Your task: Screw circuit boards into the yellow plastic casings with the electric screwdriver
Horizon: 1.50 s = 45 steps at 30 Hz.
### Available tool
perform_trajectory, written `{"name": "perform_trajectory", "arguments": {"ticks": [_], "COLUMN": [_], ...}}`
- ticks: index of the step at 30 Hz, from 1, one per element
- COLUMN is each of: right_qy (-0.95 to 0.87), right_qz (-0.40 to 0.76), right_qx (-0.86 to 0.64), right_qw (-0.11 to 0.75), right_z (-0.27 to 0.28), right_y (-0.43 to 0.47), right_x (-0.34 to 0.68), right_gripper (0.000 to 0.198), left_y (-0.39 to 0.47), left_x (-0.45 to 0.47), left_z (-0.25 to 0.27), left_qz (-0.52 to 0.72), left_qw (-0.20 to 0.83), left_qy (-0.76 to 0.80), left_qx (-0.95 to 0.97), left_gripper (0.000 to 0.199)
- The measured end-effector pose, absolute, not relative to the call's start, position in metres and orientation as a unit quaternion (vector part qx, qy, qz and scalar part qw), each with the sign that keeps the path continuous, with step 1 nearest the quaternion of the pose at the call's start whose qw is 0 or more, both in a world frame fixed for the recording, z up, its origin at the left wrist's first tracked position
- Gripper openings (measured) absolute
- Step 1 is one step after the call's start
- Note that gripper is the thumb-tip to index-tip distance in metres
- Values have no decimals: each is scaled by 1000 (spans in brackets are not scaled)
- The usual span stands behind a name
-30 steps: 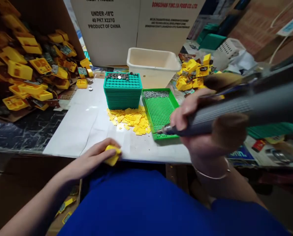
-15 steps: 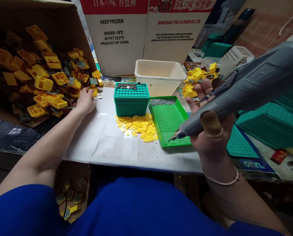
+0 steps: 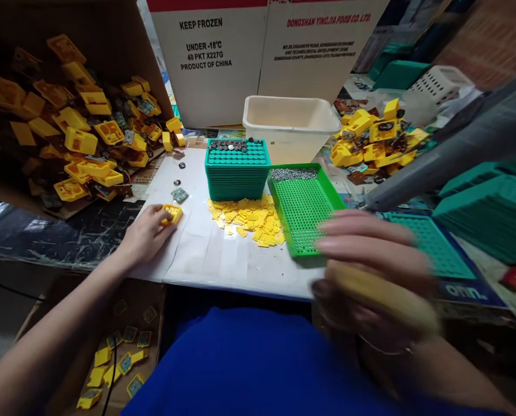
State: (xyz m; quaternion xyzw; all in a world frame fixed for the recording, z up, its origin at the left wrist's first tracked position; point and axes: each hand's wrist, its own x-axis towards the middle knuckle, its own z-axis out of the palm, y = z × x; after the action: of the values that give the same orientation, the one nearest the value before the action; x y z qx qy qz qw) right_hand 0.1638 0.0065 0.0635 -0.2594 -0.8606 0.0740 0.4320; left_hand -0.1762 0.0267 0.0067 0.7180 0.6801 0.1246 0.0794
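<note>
My left hand (image 3: 147,236) is closed on a small yellow plastic housing (image 3: 173,214) at the left of the white work surface. Just beyond it lie a green circuit board (image 3: 179,195) and small round dark parts (image 3: 177,182). My right hand (image 3: 370,266), smeared by motion, is in front of the green perforated tray (image 3: 303,214); covers on some of its digits show, but its grip is unclear. Behind it, a grey electric screwdriver (image 3: 440,150) slants down from the upper right, apart from the fingers as far as I can see.
Stacked teal trays (image 3: 237,173) carry round dark parts. Yellow flat pieces (image 3: 251,219) are heaped before them. A white bin (image 3: 290,130) stands behind. Yellow housings fill a carton (image 3: 153,46) at left; more assemblies (image 3: 374,138) pile at right. Another box (image 3: 36,329) sits below.
My left hand has come nearer with the yellow housing; a circuit board now lies beside it. My right hand has let go of the screwdriver, which has shifted up and right.
</note>
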Motion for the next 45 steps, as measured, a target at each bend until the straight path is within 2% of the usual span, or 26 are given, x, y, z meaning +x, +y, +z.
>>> {"name": "perform_trajectory", "arguments": {"ticks": [2,3,8,11,15,21,23,25,27,29,32,34,37,40,45], "right_qy": [-861,-870,-962,-975,-972,-950,-937,-919,-884,-834,-786,-776,-800,-836,-869], "right_qz": [69,86,125,104,108,134,135,145,199,278,356,379,356,246,153], "right_qx": [-188,-167,-221,-197,-207,-283,-320,-357,-384,-398,-409,-421,-451,-484,-470], "right_qw": [468,455,100,14,4,18,32,83,176,262,297,278,175,76,4], "right_z": [61,57,24,14,15,16,21,30,40,46,41,30,11,-1,3], "right_y": [18,28,84,100,99,92,93,95,95,91,72,54,28,14,12], "right_x": [140,123,30,-1,-5,11,15,20,28,39,65,84,107,119,118], "right_gripper": [25,22,32,26,25,28,32,36,35,31,26,22,12,20,29], "left_y": [-8,-22,-56,-58,-57,-49,-43,-34,-23,-14,-10,-16,-29,-40,-45], "left_x": [-175,-173,-172,-174,-172,-164,-164,-164,-162,-155,-134,-116,-94,-84,-89], "left_z": [6,6,6,6,12,21,21,22,24,26,23,15,0,-9,-7], "left_qz": [127,129,167,185,227,319,341,377,416,414,359,320,283,272,238], "left_qw": [102,112,119,143,221,319,350,371,333,244,186,213,224,182,147], "left_qy": [628,606,554,563,597,635,639,641,646,648,620,596,547,507,505], "left_qx": [761,777,807,793,737,628,594,555,547,591,672,705,755,797,816], "left_gripper": [26,27,23,20,19,28,28,28,27,24,22,23,24,26,42]}}
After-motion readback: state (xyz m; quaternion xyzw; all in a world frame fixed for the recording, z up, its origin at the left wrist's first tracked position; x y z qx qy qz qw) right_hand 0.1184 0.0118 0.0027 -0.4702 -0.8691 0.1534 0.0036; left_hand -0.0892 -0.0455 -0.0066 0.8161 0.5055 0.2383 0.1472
